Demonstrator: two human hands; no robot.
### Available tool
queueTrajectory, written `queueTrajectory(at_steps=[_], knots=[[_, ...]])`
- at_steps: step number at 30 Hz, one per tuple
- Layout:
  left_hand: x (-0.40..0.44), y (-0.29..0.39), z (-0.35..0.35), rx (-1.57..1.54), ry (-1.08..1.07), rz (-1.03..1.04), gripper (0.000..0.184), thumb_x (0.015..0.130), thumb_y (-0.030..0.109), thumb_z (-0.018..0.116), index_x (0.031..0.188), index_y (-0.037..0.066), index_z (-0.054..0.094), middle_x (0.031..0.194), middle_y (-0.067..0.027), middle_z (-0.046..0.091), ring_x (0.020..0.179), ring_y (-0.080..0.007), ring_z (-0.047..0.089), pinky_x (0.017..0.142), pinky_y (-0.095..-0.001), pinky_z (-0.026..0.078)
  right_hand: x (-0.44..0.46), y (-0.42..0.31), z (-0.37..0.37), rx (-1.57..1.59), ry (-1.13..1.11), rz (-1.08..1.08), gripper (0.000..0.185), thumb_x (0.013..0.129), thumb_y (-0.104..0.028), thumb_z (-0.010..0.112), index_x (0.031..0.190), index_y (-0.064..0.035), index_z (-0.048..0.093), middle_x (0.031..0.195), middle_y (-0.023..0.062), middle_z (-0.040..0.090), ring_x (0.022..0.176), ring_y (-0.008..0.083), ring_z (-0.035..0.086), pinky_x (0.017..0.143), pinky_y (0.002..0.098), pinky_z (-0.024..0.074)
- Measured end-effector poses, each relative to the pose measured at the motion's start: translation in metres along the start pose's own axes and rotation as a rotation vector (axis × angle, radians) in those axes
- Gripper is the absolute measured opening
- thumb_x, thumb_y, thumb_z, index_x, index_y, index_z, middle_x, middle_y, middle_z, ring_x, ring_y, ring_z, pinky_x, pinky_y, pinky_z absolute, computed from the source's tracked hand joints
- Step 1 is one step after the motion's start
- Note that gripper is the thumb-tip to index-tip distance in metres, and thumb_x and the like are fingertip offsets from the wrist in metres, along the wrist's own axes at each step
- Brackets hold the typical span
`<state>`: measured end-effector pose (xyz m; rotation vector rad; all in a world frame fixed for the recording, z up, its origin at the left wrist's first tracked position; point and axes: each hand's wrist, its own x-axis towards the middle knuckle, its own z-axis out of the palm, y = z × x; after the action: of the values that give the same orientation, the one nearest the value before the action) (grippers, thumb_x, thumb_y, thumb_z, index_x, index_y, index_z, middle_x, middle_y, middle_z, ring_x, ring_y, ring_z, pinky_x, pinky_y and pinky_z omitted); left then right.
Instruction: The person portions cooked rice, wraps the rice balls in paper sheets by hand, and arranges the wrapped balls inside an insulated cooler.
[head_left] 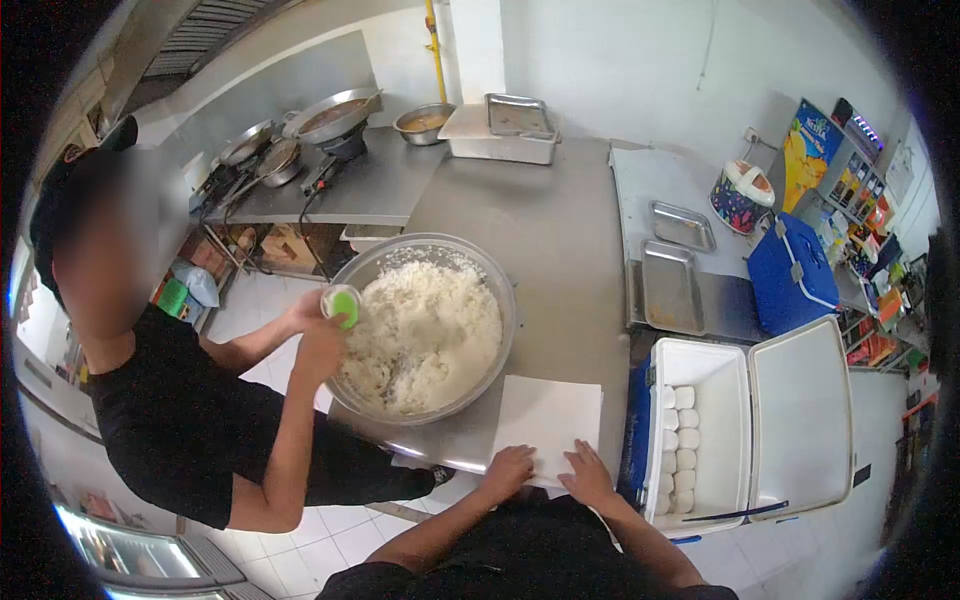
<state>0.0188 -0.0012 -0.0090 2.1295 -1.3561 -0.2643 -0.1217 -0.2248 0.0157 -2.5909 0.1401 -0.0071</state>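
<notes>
White rectangular paper (548,410), apparently stacked, lies on the grey steel table (565,280)'s near end, right of the large round grey bowl (508,320) of white rice (430,325). The right hand (588,474) rests open on its near edge; whether the left hand (511,470) there grips cannot be told. The paper is probably light, flexible, easily creased; best held by opposite edges.

Both hands (511,468) on wht paper (548,412) nr rice basin (508,325).
</notes>
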Motion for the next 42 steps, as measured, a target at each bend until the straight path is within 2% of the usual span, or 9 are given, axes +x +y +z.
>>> queueTrajectory(at_steps=[2,4,13,19,22,29,35,38,42], knots=[[0.002,-0.002,0.003,-0.044,0.029,-0.028,0.019,0.082,0.015,0.074,0.097,0.005,0.069,0.135,-0.017,0.065,0.131,-0.0366,0.056,0.11,-0.0498,0.043,0.003,-0.005,-0.008,-0.036,-0.046,-0.025,0.068,0.087,-0.037,0.076,0.139,0.0019,0.057,0.156,0.0336,0.038,0.147,0.0481,0.036,0.123,0.0496,0.0305],[0.002,-0.003,0.008,0.027,0.049,-0.005,0.037,0.083,0.016,0.074,0.118,0.004,0.069,0.129,-0.0188,0.067,0.12,-0.0401,0.061,0.105,-0.0493,0.047,0.005,-0.013,-0.022,-0.071,-0.095,-0.038,0.071,0.088,-0.04,0.075,0.142,0.0009,0.056,0.157,0.0334,0.037,0.148,0.0478,0.035,0.123,0.0491,0.0304],[0.016,-0.002,0.014,-0.025,0.053,-0.184,0.027,0.089,0.007,0.067,0.114,-0.001,0.066,0.118,-0.0217,0.067,0.117,-0.0429,0.059,0.102,-0.049,0.048,0.005,0.011,0.0,-0.032,-0.089,0.004,0.076,0.085,-0.047,0.077,0.139,0.0023,0.057,0.157,0.032,0.039,0.15,0.0437,0.035,0.124,0.0472,0.0301],[0.015,0.005,0.012,-0.043,0.14,-0.138,0.021,0.096,0.01,0.063,0.112,-0.003,0.065,0.116,-0.0227,0.067,0.114,-0.043,0.06,0.104,-0.0492,0.046,0.011,0.022,-0.008,0.006,-0.147,-0.028,0.053,0.099,-0.041,0.063,0.134,-0.0015,0.063,0.154,0.0318,0.045,0.146,0.0425,0.042,0.122,0.0455,0.0342],[0.015,0.013,0.009,-0.06,0.16,-0.176,0.027,0.097,0.016,0.065,0.115,-0.004,0.063,0.117,-0.0247,0.065,0.117,-0.0425,0.058,0.103,-0.0497,0.047,0.013,0.025,-0.007,0.007,-0.122,-0.052,0.037,0.101,-0.025,0.054,0.126,-0.0002,0.064,0.152,0.0288,0.048,0.143,0.0425,0.045,0.118,0.0459,0.0391],[-0.014,0.025,0.004,0.103,0.16,-0.092,0.027,0.091,0.006,0.065,0.116,-0.004,0.06,0.126,-0.023,0.062,0.122,-0.0438,0.056,0.105,-0.0511,0.047,0.002,0.028,0.007,-0.018,0.006,-0.03,0.039,0.098,-0.011,0.048,0.133,-0.0049,0.064,0.151,0.0232,0.052,0.144,0.037,0.047,0.117,0.0435,0.042],[-0.041,0.015,0.0,0.018,0.119,-0.143,0.028,0.091,0.001,0.061,0.118,-0.004,0.061,0.128,-0.0269,0.061,0.124,-0.0446,0.056,0.108,-0.0511,0.046,-0.003,0.021,0.013,0.181,0.133,0.104,0.046,0.087,-0.004,0.062,0.133,-0.0018,0.061,0.145,0.0234,0.056,0.142,0.0395,0.048,0.115,0.0445,0.0435],[-0.044,0.003,-0.003,0.087,0.137,-0.198,0.029,0.095,0.006,0.06,0.123,-0.001,0.063,0.132,-0.0292,0.06,0.125,-0.0452,0.056,0.104,-0.0524,0.047,-0.006,0.028,0.014,0.063,0.083,-0.057,0.044,0.084,-0.004,0.068,0.127,-0.0016,0.064,0.136,0.0235,0.062,0.135,0.0402,0.054,0.111,0.0459,0.0462],[-0.037,-0.009,0.003,0.028,0.141,-0.321,0.033,0.096,0.013,0.062,0.128,0.004,0.062,0.138,-0.0259,0.058,0.131,-0.0418,0.054,0.108,-0.0545,0.041,0.019,0.042,-0.016,0.426,-0.102,0.179,0.032,0.092,-0.016,0.066,0.118,0.0016,0.067,0.123,0.0237,0.069,0.118,0.0373,0.065,0.102,0.0454,0.0508]])
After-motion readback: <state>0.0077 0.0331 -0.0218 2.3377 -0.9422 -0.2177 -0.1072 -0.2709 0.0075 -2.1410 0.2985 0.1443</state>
